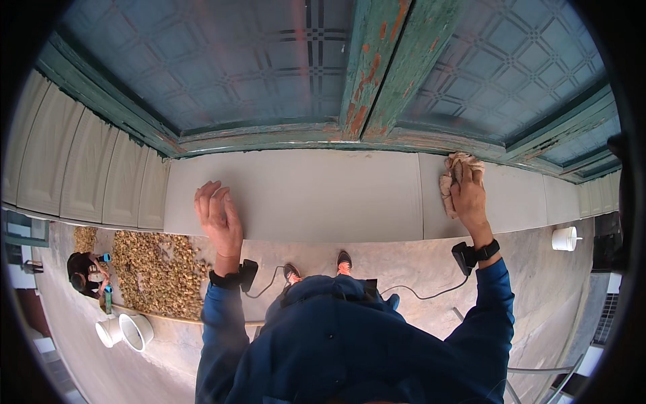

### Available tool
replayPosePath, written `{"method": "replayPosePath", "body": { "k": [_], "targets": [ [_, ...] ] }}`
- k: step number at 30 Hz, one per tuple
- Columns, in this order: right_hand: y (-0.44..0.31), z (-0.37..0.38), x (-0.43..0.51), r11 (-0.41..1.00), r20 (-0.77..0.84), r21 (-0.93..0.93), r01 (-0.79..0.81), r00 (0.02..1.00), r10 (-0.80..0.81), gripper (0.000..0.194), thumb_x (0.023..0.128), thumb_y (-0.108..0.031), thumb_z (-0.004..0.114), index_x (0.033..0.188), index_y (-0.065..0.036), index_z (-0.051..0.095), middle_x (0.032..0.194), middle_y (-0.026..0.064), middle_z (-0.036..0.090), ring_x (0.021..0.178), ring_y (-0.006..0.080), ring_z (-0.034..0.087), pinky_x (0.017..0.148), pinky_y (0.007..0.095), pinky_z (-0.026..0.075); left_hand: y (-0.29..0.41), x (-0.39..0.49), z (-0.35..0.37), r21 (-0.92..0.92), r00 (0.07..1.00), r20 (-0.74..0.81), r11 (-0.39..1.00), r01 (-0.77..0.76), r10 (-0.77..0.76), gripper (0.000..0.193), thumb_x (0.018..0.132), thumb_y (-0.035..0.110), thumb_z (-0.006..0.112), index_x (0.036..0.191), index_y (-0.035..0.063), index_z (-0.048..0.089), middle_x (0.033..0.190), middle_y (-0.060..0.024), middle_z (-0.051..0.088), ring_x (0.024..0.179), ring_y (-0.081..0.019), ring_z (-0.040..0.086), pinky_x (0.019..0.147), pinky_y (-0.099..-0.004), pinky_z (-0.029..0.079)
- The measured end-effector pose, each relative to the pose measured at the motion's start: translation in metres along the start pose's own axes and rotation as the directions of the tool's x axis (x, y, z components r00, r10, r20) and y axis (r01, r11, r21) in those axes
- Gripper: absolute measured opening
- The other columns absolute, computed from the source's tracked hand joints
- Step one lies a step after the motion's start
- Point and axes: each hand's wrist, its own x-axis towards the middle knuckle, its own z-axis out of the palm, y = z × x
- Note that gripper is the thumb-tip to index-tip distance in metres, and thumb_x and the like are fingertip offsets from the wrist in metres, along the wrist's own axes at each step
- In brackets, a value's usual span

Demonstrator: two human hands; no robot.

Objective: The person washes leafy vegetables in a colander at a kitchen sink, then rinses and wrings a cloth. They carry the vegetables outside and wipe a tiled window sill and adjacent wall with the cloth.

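My right hand [469, 197] presses a crumpled beige cloth [446, 189] onto the pale tiled windowsill [328, 194], close to the foot of the window frame. Part of the cloth is hidden under the palm and fingers. My left hand [218, 217] is over the sill's left part, holding nothing, its fingers slightly curled and apart; whether it touches the tile is hard to tell. Along the sill's back edge runs the green wooden window frame [262, 142], its paint flaking to reddish wood. Patterned glass panes [252, 65] fill it.
Ribbed cream wall tiles [83, 161] flank the sill on the left. Below, many small brownish pieces [151, 272] lie spread on the concrete floor, beside a crouching person [83, 272]. White buckets [136, 333] stand there. Another white bucket [564, 238] and metal tubing [540, 371] are at right.
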Motion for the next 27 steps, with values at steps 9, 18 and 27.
{"method": "replayPosePath", "body": {
  "k": [9,18,27],
  "targets": [
    [-0.297,0.050,-0.011,0.863,-0.022,0.251,0.439,0.894,-0.448,0.064,0.075,-0.024,0.072,0.129,0.004,0.050,0.109,0.0219,0.051,0.095,0.0384,0.061,0.068,0.0426,0.056,0.004,0.001,-0.004,-0.335,0.991,-0.124,0.942,0.000,-0.044,0.021,0.094,0.013,0.051,0.109,-0.0001,0.059,0.117,-0.0152,0.058,0.114,-0.0355,0.052,0.103,-0.0485,0.037],
    [-0.427,0.037,-0.011,0.427,0.223,0.894,0.134,0.695,-0.684,0.038,0.082,-0.001,0.055,0.119,-0.004,0.063,0.099,0.0108,0.058,0.088,0.0174,0.059,0.076,0.0296,0.047,-0.053,-0.048,-0.088,-0.381,0.968,-0.249,0.916,-0.122,0.025,0.041,0.098,0.030,0.038,0.120,-0.0013,0.051,0.129,-0.0219,0.052,0.122,-0.0408,0.047,0.108,-0.0554,0.028],
    [-0.527,0.107,0.045,0.665,-0.010,0.553,0.503,0.801,-0.598,0.042,0.083,-0.005,0.056,0.125,-0.007,0.057,0.113,0.0144,0.058,0.107,0.0335,0.056,0.091,0.0399,0.048,-0.107,-0.089,-0.140,-0.423,0.950,0.019,0.858,0.291,-0.313,0.029,0.099,0.019,0.045,0.109,-0.0029,0.060,0.117,-0.0214,0.060,0.107,-0.0338,0.057,0.093,-0.0387,0.044]
  ]
}}
